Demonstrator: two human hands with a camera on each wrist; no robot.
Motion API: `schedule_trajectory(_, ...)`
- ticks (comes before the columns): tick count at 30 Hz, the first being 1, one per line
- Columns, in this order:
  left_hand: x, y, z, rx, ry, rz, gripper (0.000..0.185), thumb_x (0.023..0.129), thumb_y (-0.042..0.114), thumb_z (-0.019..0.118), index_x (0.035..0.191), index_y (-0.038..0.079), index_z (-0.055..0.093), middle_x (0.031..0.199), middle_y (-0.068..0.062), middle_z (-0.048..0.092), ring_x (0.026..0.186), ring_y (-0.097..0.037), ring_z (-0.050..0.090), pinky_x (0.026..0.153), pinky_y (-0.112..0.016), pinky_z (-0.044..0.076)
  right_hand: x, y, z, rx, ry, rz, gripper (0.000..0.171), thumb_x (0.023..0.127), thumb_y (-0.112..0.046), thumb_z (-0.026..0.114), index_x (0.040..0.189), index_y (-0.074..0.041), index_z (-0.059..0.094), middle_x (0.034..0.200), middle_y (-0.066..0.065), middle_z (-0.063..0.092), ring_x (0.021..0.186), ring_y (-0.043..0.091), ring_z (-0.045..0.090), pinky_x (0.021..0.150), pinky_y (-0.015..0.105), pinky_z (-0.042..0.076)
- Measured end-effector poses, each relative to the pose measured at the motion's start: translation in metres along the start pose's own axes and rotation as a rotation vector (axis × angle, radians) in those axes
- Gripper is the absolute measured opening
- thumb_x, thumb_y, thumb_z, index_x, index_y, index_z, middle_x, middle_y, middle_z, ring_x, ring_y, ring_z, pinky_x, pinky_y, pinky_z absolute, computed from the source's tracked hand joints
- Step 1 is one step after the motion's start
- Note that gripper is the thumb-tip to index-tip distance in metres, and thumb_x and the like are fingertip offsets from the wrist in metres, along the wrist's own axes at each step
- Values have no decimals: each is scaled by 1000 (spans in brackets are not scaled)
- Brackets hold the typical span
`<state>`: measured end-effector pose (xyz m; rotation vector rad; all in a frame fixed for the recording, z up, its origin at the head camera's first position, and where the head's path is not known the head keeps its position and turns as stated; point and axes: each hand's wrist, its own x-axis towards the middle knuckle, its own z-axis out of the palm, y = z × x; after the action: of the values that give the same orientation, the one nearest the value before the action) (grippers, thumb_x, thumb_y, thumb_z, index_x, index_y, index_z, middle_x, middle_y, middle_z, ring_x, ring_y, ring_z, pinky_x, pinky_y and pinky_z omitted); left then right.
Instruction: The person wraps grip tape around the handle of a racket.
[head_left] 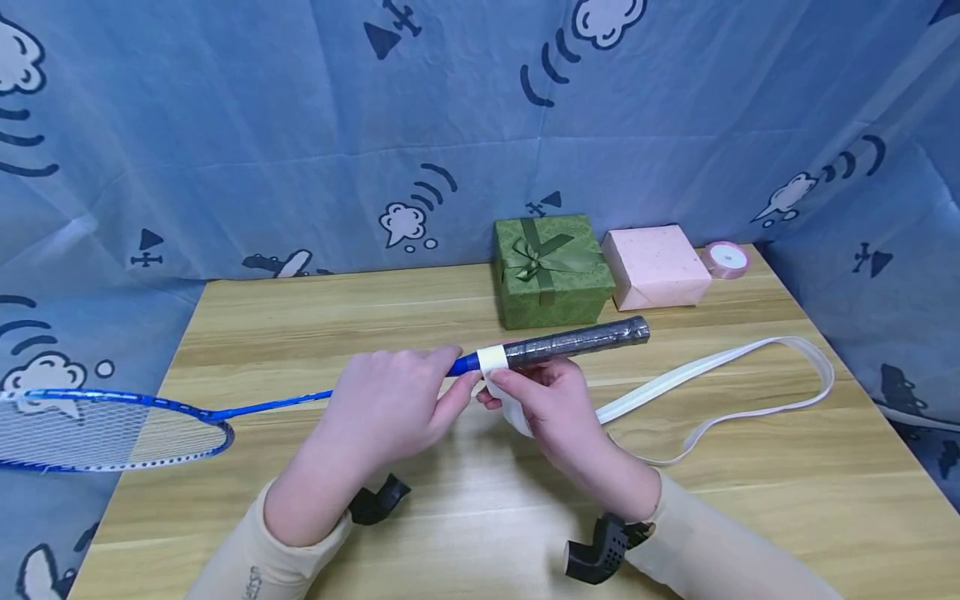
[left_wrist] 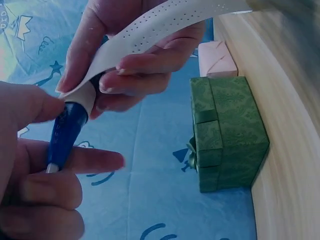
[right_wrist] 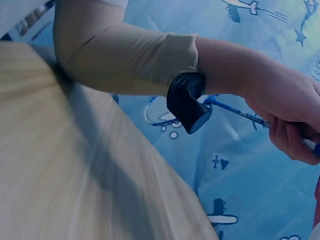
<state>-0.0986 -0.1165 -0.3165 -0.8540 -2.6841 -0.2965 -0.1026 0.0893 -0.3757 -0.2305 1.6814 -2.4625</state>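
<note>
Blue racket [head_left: 281, 402] with white perforated tape [head_left: 678, 380]
The racket lies sideways in the left hand [head_left: 393, 400], dark handle pointing right; the tape wraps the handle's inner end, pinched by the right hand [head_left: 555, 408], the rest looping rightward.

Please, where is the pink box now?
In the head view, the pink box lies right of centre on the table, between the green box and the pink roll.

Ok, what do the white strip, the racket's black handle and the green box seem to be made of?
White strip: probably soft synthetic, matte; perforated, bending in smooth curves.
Black handle: apparently wrapped in plastic-like film, glossy; wrinkled highlights, inside hidden.
Green box: likely paper-covered card, low sheen; crisp edges, patterned surface.
</note>
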Motion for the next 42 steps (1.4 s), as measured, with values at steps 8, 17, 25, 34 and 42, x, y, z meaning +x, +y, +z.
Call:
schedule_trajectory(8, 1, -12, -13, -11, 193, 109, 14, 96, 17, 72, 109, 15, 70, 78, 6, 71, 49, -10, 56, 39, -24, 31, -1, -21, 6, -21, 92, -134, 16, 96, 8, 65, 104, -6, 67, 89, 5, 76, 69, 18, 74, 68, 36, 63)
schedule_trajectory(17, -5, -35, -33, 22, 527, 121, 12, 92, 5, 70, 103, 9, 72, 88, -4, 75, 61, -22, 68, 45, -35, 48, 5, -55, 7, 1, 190, -266, 6, 100, 2, 61, 98, -2, 65, 78, 7, 72, 61, 17, 71, 62, 33, 62)
schedule_trajectory(25, -2, -44, -37, -13, 994, 165, 13, 83, -3, 79, 78, 8, 76, 75, -11, 68, 56, -32, 54, 51, -45, 36, 14, -72, 6, -2, 212, -269, 7, 100, -1, 61, 95, -2, 66, 79, 8, 70, 56, 18, 68, 59, 32, 61)
schedule_trajectory(34, -4, -49, -40, -80, 1047, 216, 13, 83, -3, 78, 73, 3, 74, 70, -12, 65, 52, -29, 49, 51, -41, 32, 9, -77, 7, -89, 75, -299, 10, 98, 6, 63, 102, -2, 67, 80, 10, 72, 60, 19, 70, 63, 34, 62)
schedule_trajectory(42, -2, -51, -44, -95, 1072, 230, 12, 83, -4, 78, 73, 2, 74, 69, -12, 66, 51, -31, 49, 52, -41, 34, 7, -78, 8, -54, 35, -340, 27, 94, 15, 61, 112, -3, 67, 83, 5, 73, 61, 18, 70, 61, 32, 61)
